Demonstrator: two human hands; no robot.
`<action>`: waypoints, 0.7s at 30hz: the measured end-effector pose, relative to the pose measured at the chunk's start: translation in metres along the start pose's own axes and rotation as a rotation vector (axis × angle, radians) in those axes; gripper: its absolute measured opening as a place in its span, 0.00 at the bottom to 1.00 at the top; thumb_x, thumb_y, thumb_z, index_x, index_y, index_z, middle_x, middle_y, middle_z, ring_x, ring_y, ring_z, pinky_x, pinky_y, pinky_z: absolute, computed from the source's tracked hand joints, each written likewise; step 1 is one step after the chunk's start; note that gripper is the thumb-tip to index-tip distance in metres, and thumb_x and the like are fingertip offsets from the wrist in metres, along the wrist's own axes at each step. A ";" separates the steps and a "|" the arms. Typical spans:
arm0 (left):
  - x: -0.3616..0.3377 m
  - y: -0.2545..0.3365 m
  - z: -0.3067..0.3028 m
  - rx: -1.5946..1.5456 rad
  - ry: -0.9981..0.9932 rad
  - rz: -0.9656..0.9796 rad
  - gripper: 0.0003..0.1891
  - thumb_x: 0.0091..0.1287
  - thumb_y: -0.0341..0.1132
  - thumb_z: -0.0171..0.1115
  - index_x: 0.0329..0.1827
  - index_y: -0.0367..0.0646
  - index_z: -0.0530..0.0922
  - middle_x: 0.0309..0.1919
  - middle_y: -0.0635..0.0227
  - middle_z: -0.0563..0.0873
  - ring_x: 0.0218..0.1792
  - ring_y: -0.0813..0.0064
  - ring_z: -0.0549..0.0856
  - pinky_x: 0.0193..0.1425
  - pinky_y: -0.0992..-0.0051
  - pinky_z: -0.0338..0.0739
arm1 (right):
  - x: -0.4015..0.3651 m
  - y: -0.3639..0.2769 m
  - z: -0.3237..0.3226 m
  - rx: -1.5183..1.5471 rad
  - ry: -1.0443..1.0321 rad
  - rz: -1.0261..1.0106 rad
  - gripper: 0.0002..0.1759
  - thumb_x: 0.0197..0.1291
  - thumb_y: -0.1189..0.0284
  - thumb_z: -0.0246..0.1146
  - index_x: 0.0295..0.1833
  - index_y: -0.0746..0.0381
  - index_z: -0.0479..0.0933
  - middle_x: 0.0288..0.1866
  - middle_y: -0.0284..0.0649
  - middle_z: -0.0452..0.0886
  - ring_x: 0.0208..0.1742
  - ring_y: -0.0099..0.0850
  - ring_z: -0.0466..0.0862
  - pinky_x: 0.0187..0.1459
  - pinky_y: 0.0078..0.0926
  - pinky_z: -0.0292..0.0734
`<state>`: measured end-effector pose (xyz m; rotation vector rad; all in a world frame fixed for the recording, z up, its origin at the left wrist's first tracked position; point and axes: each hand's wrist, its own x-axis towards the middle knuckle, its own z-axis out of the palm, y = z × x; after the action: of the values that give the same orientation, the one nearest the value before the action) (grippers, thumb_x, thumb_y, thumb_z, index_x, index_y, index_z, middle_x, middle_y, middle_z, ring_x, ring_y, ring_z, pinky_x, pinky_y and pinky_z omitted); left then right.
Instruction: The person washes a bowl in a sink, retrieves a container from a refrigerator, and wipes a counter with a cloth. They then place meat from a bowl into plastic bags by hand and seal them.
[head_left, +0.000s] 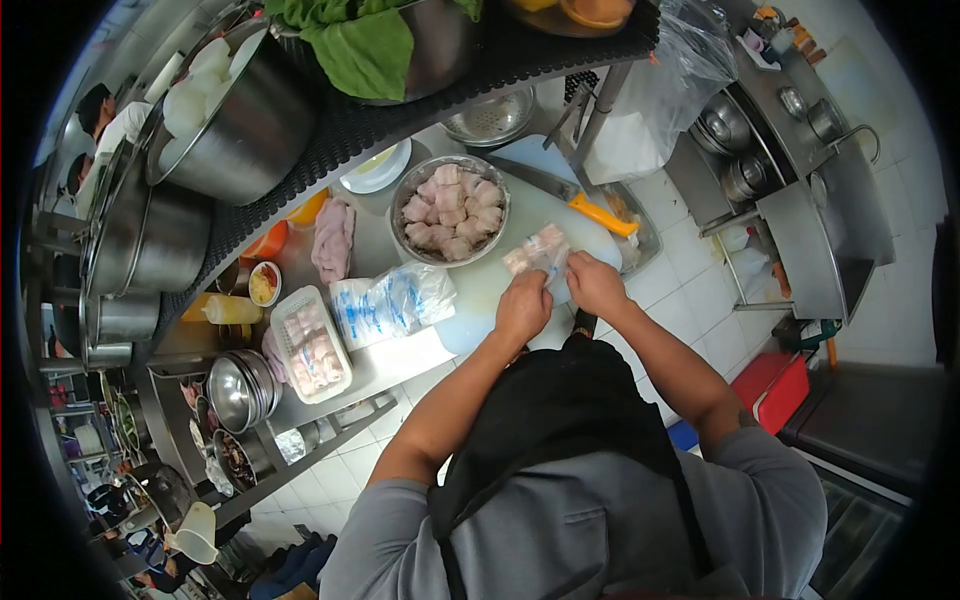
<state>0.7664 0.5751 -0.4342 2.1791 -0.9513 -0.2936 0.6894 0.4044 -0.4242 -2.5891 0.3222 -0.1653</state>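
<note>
Low over the near end of the white cutting board (490, 290), I hold a small clear plastic bag (538, 252) with pale pink meat pieces in it. My left hand (525, 308) is closed on the bag's near left edge. Opposite it, my right hand (597, 286) pinches the bag's right side. Beyond the bag stands a round metal bowl (398, 225) heaped with pale meat pieces (455, 212). Left of the board lies a stack of clear bags with blue print (395, 303). Further left, a white plastic basket (343, 375) contains packed meat portions (315, 350).
A large knife with a yellow handle (605, 215) lies beyond the board's right side. A pink cloth (333, 240) rests left of the bowl. Overhead, a black shelf (350, 130) carries big metal pots (240, 120). Stacked metal bowls (243, 390) sit at the table's left end.
</note>
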 end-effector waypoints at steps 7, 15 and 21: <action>0.009 0.028 -0.012 -0.052 0.097 0.000 0.11 0.63 0.30 0.60 0.47 0.36 0.79 0.39 0.48 0.85 0.44 0.45 0.84 0.51 0.53 0.79 | 0.008 -0.007 0.006 0.027 -0.049 0.023 0.13 0.63 0.71 0.59 0.51 0.65 0.76 0.50 0.50 0.79 0.45 0.54 0.83 0.46 0.52 0.79; 0.022 0.030 -0.011 -0.054 0.042 0.067 0.11 0.66 0.33 0.62 0.48 0.38 0.79 0.38 0.47 0.85 0.43 0.45 0.85 0.47 0.53 0.79 | 0.017 0.002 0.019 0.096 0.068 -0.092 0.12 0.58 0.76 0.60 0.48 0.65 0.78 0.51 0.50 0.80 0.45 0.55 0.83 0.45 0.49 0.80; 0.008 0.030 -0.022 -0.220 -0.004 -0.135 0.17 0.68 0.37 0.64 0.55 0.38 0.78 0.40 0.49 0.87 0.40 0.50 0.87 0.47 0.57 0.81 | 0.029 0.002 -0.020 0.221 0.267 -0.098 0.09 0.59 0.75 0.62 0.45 0.64 0.82 0.42 0.48 0.84 0.43 0.50 0.84 0.45 0.44 0.81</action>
<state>0.7658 0.5670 -0.3969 2.0428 -0.7381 -0.4464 0.7132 0.3853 -0.4067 -2.3644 0.2558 -0.5529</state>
